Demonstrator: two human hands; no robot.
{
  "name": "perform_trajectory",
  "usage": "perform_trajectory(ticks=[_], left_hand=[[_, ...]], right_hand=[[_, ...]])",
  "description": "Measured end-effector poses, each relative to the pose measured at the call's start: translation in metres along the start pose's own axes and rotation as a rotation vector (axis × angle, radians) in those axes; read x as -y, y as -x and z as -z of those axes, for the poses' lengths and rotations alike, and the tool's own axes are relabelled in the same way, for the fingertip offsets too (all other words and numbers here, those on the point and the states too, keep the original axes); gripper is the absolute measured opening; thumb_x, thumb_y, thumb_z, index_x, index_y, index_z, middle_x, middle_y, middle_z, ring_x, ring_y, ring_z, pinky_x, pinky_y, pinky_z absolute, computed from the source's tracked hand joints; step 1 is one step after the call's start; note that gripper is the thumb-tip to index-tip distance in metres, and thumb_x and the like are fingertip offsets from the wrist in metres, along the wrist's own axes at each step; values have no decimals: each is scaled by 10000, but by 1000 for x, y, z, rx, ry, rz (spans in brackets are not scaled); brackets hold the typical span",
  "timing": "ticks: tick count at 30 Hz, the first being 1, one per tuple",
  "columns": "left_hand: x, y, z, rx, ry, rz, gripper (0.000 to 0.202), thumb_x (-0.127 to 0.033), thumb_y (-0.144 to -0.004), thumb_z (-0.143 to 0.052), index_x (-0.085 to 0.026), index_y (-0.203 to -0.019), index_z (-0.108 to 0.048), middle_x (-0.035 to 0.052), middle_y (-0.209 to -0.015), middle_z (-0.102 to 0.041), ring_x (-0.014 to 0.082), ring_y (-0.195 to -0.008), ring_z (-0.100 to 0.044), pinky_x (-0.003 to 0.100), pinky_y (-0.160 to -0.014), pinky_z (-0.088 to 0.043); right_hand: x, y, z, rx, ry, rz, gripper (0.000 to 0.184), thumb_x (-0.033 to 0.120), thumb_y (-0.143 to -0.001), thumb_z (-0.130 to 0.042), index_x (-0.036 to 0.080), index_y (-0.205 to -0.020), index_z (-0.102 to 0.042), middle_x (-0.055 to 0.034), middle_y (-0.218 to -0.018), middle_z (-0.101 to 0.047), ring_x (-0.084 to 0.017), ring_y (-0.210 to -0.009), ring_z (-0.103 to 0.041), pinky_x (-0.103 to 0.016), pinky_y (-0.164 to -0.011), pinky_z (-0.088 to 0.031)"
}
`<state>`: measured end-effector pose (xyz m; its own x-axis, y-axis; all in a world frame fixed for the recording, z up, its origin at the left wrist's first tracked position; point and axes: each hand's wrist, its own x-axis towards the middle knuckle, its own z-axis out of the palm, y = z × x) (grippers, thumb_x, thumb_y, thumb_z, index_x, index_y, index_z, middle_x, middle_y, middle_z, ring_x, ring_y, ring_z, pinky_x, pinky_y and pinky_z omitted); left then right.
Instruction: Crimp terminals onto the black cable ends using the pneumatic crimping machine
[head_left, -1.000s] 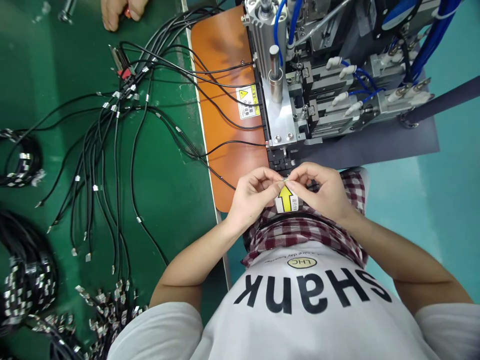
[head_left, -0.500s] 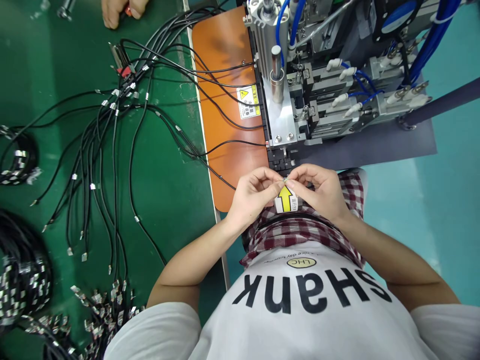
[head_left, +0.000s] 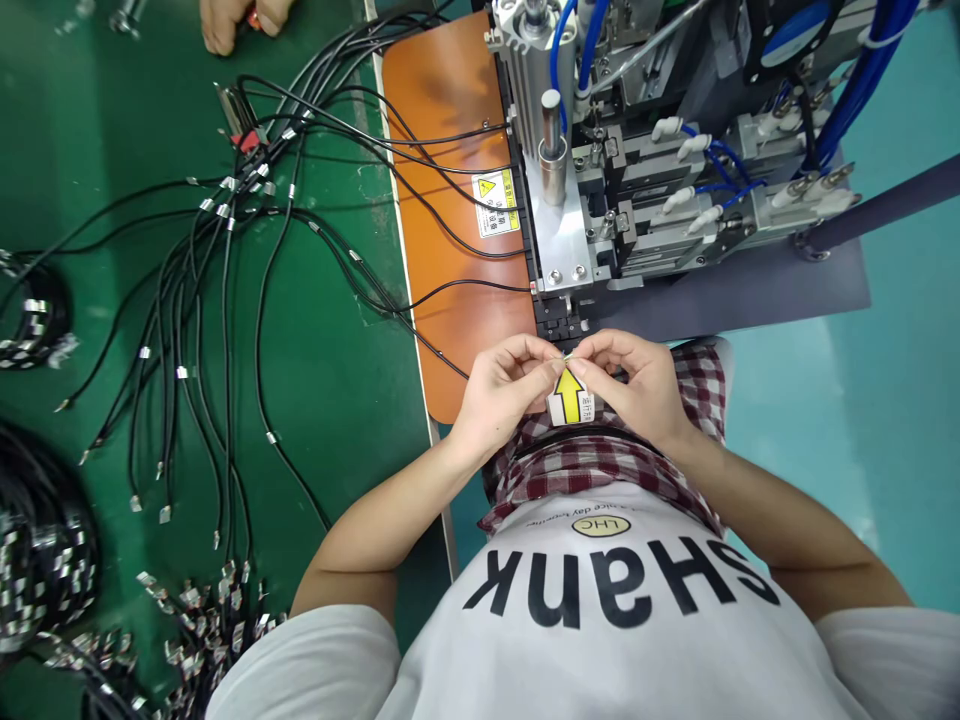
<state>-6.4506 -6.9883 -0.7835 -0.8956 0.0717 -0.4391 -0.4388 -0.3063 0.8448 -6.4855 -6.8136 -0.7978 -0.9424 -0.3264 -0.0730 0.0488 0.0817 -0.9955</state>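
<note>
Left hand [head_left: 499, 393] and right hand [head_left: 636, 385] fingertip-pinch a tiny piece [head_left: 568, 358] — likely for precision — pneumatic machine [head_left: 556, 248] at twelve o'clock.

A green tabletop [head_left: 360, 400] with a pale edge [head_left: 410, 280] fills the left side. At its far left lies a small coil of black cable [head_left: 58, 305], silver bands around it, a scrap of clear plastic [head_left: 64, 350] just beside. Below sits a larger coil [head_left: 49, 520] – thickly banded, cropped by the frame. A shiny metal piece [head_left: 127, 18] lies near the top edge. Off to the right, a dark pole [head_left: 892, 203] slants above the turquoise floor [head_left: 802, 430].
</note>
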Motion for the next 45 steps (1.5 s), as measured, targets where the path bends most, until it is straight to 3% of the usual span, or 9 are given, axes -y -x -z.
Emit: perform_trajectory(ticks=[6,15,20,22,24,26,31,34,45], left_hand=[[2,0,1,4,17,-23,262,-352,-774,-828,-150,-842,-676,-36,-634,-579,25,-454,-404,160,-427,-346],[7,-1,1,44,-5,-114,209,-308,-802,-814,-156,-866,-686,-34,-650,-579,35,-461,-435,175,-432,-366],[15,5,-3,11,-261,-540,77,-203,-859,-747,-172,-918,-707,21,-806,-631,93,-671,-585,220,-604,-509],[16,9,-1,107,-471,-747,93,-132,-889,-687,-177,-966,-714,54,-882,-657,129,-796,-629,261,-712,-552],[12,12,2,248,-626,-838,186,-78,-912,-626,-176,-1055,-696,74,-941,-667,149,-867,-645,284,-772,-570],[5,10,6,275,-731,-822,236,-68,-923,-605,-167,-1132,-654,84,-983,-667,156,-911,-645,290,-809,-573],[-6,-22,17,42,-1014,-807,174,-111,-966,-545,-177,-1092,-646,75,-1014,-639,162,-955,-619,294,-840,-543],[2,-42,22,-13,-1076,-841,183,-137,-984,-512,-180,-1073,-665,65,-973,-607,161,-915,-612,282,-789,-536],[15,-56,29,6,-1150,-848,285,-127,-990,-452,-200,-1158,-670,81,-997,-604,171,-914,-601,290,-761,-526]], right_hand=[[5,-3,7,20,77,52,129,324,-910,-682,218,-947,-746,-24,-913,-724,-144,-700,-632,-295,-625,-471],[7,-4,-1,-36,285,257,86,187,-908,-654,208,-824,-651,-5,-802,-628,-141,-708,-550,-307,-679,-445],[6,16,1,26,119,70,124,209,-959,-590,207,-835,-584,8,-778,-547,-131,-692,-512,-294,-652,-417],[7,31,3,57,46,-14,149,214,-979,-554,207,-831,-561,11,-762,-517,-126,-661,-491,-289,-623,-408],[7,40,7,53,49,-12,134,207,-977,-555,205,-843,-565,0,-792,-531,-133,-691,-509,-293,-639,-419],[6,36,12,42,101,10,110,209,-962,-581,201,-852,-584,-13,-825,-563,-144,-737,-539,-301,-676,-436],[-13,-15,21,-19,124,-125,142,312,-937,-641,194,-858,-636,-7,-774,-618,-140,-682,-566,-295,-658,-453],[-30,-39,24,-15,78,-190,187,361,-906,-678,185,-846,-655,-4,-746,-630,-135,-629,-576,-290,-627,-468],[-46,-50,28,-20,44,-191,233,418,-886,-705,192,-839,-668,-1,-725,-647,-133,-607,-604,-279,-598,-512]])
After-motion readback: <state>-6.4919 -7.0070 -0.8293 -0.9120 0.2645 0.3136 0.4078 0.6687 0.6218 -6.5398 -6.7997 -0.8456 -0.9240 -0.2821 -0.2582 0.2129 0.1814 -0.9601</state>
